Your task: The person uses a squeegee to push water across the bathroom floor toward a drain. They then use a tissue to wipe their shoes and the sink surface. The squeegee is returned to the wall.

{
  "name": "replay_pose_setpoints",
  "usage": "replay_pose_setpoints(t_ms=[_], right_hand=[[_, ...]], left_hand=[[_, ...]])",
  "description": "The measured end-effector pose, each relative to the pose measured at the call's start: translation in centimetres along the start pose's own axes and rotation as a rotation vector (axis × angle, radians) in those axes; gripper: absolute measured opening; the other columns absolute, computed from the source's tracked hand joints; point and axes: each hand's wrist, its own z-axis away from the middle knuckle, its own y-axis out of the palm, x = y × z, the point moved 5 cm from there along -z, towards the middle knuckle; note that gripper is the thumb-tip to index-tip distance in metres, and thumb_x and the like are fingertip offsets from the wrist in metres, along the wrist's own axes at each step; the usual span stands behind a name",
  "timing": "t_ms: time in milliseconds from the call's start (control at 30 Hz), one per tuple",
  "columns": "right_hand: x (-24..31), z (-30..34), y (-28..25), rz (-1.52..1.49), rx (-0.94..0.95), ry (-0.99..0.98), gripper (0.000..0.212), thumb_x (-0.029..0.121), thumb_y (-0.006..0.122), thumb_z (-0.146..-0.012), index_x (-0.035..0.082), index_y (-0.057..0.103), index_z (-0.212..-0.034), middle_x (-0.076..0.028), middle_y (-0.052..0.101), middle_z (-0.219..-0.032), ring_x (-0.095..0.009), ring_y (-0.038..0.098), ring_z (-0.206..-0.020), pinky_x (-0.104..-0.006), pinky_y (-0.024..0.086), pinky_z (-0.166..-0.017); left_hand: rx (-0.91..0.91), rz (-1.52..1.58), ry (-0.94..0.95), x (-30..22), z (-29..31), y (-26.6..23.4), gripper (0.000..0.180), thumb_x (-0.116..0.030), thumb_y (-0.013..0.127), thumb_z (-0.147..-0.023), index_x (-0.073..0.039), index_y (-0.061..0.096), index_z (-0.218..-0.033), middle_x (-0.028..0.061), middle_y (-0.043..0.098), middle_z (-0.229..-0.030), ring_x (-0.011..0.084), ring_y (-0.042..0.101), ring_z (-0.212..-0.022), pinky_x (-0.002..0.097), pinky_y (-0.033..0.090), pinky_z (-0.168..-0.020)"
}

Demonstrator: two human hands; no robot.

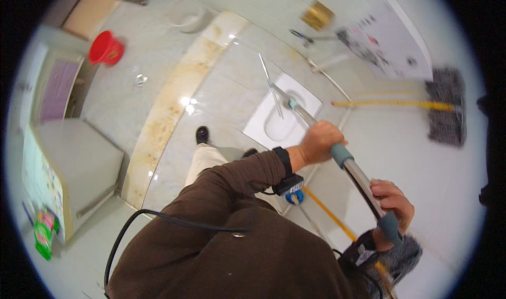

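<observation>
A long-handled floor squeegee [363,185] with a metal pole and grey-green grips runs diagonally in front of me. My left hand [320,142] is wrapped around the pole midway, just above a grip sleeve. Near the pole's upper end, my right hand [394,201] curls around it; the pole hides part of the palm. At the far end, the thin squeegee blade [270,85] extends across the left edge of a white squat toilet [295,122] set in the floor. Whether the blade touches the surface cannot be told.
A red bucket [107,48] and a whitish round tub [188,17] stand on the tiled floor [221,93], which a yellow-brown stone strip [166,106] crosses. Dark-headed mops [445,106] are at the right. A pale cabinet [74,162] and green package [45,233] are left; a gold box [317,15] is on the wall.
</observation>
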Motion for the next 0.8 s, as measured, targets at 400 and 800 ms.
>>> replay_pose_setpoints(t_ms=[400, 800], right_hand=[[-0.9, -13.0, 27.0, -1.037, 0.527, 1.097, 0.059, 0.030, 0.041, -0.088, -0.013, 0.028, -0.126, -0.031, 0.054, -0.102, -0.027, 0.063, -0.071, -0.0346, 0.057, -0.048], [-12.2, -29.9, 53.7, -0.081, 0.915, 0.742, 0.009, 0.008, 0.058, -0.076, 0.001, 0.051, -0.077, -0.006, 0.051, -0.056, -0.014, 0.050, -0.043, -0.0277, 0.044, -0.040]], left_hand=[[-0.121, -0.335, 0.111, 6.0, -4.0, -29.9, 0.018, -0.012, 0.067, -0.069, -0.012, 0.049, -0.064, 0.0002, 0.048, -0.059, 0.0187, 0.051, -0.059, 0.0322, 0.038, -0.059], [-0.262, -0.716, -0.892, 14.8, 6.3, -52.3, 0.046, -0.009, 0.066, -0.066, -0.001, 0.050, -0.109, 0.0184, 0.050, -0.105, 0.0359, 0.046, -0.101, 0.0408, 0.038, -0.088]])
